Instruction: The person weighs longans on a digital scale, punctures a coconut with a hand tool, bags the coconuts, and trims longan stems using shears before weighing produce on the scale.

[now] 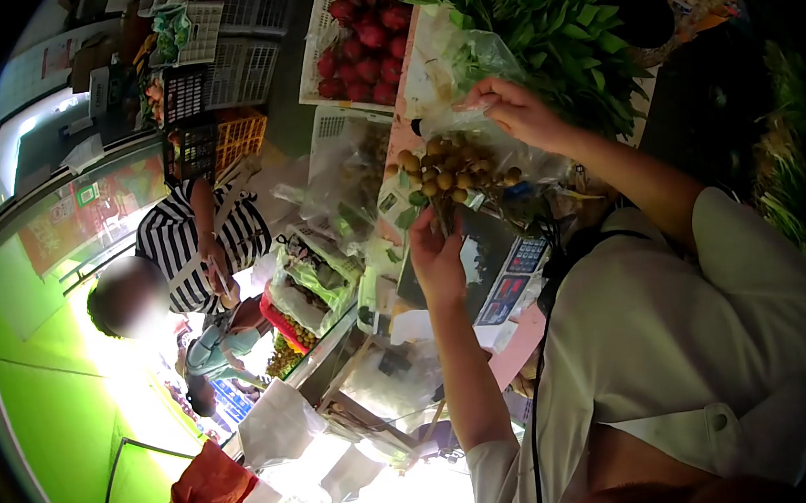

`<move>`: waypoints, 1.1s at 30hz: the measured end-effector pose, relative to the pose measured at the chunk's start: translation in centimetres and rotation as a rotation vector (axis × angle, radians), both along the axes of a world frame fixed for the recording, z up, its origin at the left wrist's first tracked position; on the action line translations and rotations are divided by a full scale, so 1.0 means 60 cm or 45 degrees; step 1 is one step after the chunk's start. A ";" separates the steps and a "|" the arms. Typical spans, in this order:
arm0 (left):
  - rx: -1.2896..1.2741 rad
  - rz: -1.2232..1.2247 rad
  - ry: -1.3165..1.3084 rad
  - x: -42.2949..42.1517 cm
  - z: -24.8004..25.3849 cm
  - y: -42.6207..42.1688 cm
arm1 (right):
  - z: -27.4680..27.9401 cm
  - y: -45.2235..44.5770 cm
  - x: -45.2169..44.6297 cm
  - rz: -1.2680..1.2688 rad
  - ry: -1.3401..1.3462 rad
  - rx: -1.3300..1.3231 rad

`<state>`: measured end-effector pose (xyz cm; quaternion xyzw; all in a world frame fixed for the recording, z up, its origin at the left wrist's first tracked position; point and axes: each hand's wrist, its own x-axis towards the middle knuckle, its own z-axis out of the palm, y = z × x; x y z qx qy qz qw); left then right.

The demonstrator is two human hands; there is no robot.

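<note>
My left hand [437, 253] is closed around the stems of a bunch of round brown fruit [453, 166], above a dark-topped scale [478, 259]. My right hand [525, 116] pinches the thin edge of a clear plastic bag [488, 131] beside the fruit. The bag lies behind and around part of the bunch; how much of the fruit is inside it is unclear. The scale's keypad [526, 256] shows below the bunch.
Dark red fruit fills a white crate [306, 68] at the top. Leafy greens [566, 36] lie beyond my right hand. A person in a striped top [201, 245] stands across the counter, with another person [220, 349] farther back. Bagged produce [314, 278] lies between.
</note>
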<state>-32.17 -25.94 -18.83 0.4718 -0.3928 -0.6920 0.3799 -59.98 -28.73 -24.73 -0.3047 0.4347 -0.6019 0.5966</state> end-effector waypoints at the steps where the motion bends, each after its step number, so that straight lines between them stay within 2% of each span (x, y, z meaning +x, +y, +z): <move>1: -0.001 0.004 -0.005 0.002 0.029 0.003 | -0.004 -0.002 0.005 -0.013 0.038 -0.044; 4: 0.101 -0.015 0.081 0.014 0.088 0.010 | -0.023 -0.005 0.020 0.040 0.327 -0.107; 7: 0.220 0.038 0.118 0.009 0.148 0.019 | -0.023 -0.009 0.026 0.068 0.369 -0.113; 11: 0.203 -0.022 0.230 0.029 0.145 0.028 | -0.039 -0.013 0.035 0.040 0.394 -0.097; 14: 0.121 0.092 0.237 -0.001 0.133 0.028 | -0.039 -0.011 0.035 -0.015 0.318 -0.124; 17: -0.036 0.203 0.180 -0.024 0.104 0.024 | -0.016 -0.002 0.022 -0.011 0.031 0.088; 19: -0.267 0.152 -0.143 -0.036 0.087 0.022 | -0.031 -0.002 0.021 -0.038 -0.036 0.143; 23: -0.387 0.151 -0.196 -0.058 0.061 0.026 | -0.039 -0.003 0.022 -0.116 -0.211 0.069; 25: -0.520 -0.014 -0.455 -0.054 0.026 0.032 | -0.017 -0.005 0.019 -0.090 -0.261 0.098; 27: -0.490 -0.055 -0.464 -0.060 0.022 0.036 | 0.001 -0.007 0.020 -0.098 -0.266 0.108; 29: -0.773 -0.337 -0.975 -0.066 0.026 0.034 | 0.009 -0.010 0.024 -0.099 -0.275 0.119; 31: -0.900 -0.399 -1.036 -0.074 0.039 0.033 | 0.008 -0.009 0.021 -0.076 -0.172 0.107; 33: -0.819 -0.688 -1.127 -0.067 0.042 0.035 | 0.013 -0.011 0.015 -0.061 -0.091 0.118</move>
